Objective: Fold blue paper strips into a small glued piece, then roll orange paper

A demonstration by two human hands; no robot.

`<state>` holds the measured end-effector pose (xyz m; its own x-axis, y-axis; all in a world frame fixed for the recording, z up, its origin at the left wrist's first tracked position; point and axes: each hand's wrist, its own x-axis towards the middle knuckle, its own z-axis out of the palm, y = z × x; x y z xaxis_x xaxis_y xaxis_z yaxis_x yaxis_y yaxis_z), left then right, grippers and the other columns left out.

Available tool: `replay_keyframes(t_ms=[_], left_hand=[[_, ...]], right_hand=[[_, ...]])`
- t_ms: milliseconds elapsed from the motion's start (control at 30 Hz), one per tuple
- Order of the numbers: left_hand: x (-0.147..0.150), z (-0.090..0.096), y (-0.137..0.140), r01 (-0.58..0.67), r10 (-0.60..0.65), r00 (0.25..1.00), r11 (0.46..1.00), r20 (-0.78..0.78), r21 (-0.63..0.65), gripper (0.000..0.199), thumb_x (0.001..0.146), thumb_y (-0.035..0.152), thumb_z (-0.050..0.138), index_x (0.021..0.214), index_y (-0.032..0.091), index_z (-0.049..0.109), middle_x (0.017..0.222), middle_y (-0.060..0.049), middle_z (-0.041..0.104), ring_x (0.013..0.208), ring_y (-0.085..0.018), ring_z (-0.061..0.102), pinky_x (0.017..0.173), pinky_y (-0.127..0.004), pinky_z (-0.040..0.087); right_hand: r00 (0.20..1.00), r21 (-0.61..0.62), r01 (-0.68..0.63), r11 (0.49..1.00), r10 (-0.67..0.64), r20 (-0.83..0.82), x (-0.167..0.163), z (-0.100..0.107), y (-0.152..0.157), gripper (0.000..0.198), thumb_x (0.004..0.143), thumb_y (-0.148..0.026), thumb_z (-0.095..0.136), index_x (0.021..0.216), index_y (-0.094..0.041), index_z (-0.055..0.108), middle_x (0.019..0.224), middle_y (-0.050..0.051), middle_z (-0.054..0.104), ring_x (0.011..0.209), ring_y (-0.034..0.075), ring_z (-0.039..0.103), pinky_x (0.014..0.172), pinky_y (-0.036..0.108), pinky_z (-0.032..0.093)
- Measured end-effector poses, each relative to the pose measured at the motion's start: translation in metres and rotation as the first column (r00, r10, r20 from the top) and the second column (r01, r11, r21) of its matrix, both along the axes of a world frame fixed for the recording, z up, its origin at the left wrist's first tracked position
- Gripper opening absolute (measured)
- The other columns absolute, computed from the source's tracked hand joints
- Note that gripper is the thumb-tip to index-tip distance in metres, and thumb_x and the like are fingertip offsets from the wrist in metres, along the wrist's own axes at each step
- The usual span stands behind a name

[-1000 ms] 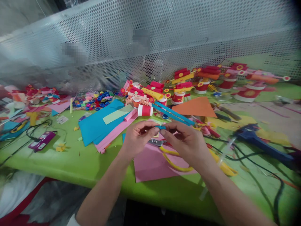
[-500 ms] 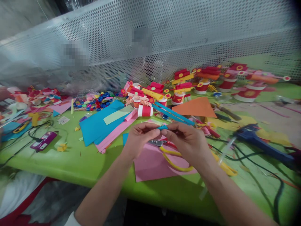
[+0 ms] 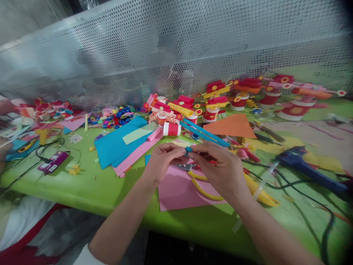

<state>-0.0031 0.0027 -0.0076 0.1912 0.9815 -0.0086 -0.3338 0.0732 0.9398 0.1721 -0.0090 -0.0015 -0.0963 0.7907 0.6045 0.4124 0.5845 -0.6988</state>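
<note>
Between the fingertips of my left hand (image 3: 168,160) and my right hand (image 3: 219,162) is a small piece of blue paper (image 3: 189,149), pinched from both sides. Most of it is hidden by my fingers, so its exact shape is hard to make out. Below my hands, scissors (image 3: 202,187) with yellow handles lie on a pink paper sheet (image 3: 176,198). Just beyond my fingers, a red and white paper cup (image 3: 172,129) lies on its side.
Blue sheets (image 3: 110,143) and pink strips lie to the left, near a purple power strip (image 3: 53,162). A blue glue gun (image 3: 309,165) with its cord lies at right. Decorated cups (image 3: 296,108) line the back by a perforated metal panel (image 3: 193,48). Another person's hand (image 3: 3,147) shows far left.
The blue paper looks shorter between my fingertips, and my right fingers have shifted slightly around it. The view has moved a little. At far left, another person's hand has come into view.
</note>
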Motion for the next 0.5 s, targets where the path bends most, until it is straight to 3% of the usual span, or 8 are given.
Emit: replay_keyframes(t_ms=[267, 500], left_hand=[[0.000, 0.002, 0.001, 0.034, -0.018, 0.994, 0.987, 0.105, -0.156, 0.016, 0.071, 0.026, 0.084, 0.079, 0.014, 0.078, 0.073, -0.006, 0.078, 0.071, -0.020, 0.076, 0.076, -0.033, 0.062], [-0.001, 0.004, 0.001, 0.031, -0.010, 0.992, 0.985, 0.122, -0.170, 0.015, 0.072, 0.025, 0.083, 0.081, 0.014, 0.080, 0.074, -0.007, 0.078, 0.074, -0.019, 0.076, 0.077, -0.031, 0.061]], right_hand=[[0.997, 0.117, -0.058, 0.991, 0.051, 0.061, 0.000, 0.003, 0.001, 0.015, 0.094, -0.018, 0.064, 0.094, -0.026, 0.076, 0.092, 0.006, 0.074, 0.084, 0.021, 0.071, 0.072, 0.034, 0.058], [0.927, 0.348, -0.099, 0.932, -0.040, 0.372, 0.011, -0.001, 0.008, 0.028, 0.094, -0.007, 0.055, 0.106, -0.020, 0.077, 0.103, 0.011, 0.076, 0.089, 0.023, 0.074, 0.073, 0.036, 0.058]])
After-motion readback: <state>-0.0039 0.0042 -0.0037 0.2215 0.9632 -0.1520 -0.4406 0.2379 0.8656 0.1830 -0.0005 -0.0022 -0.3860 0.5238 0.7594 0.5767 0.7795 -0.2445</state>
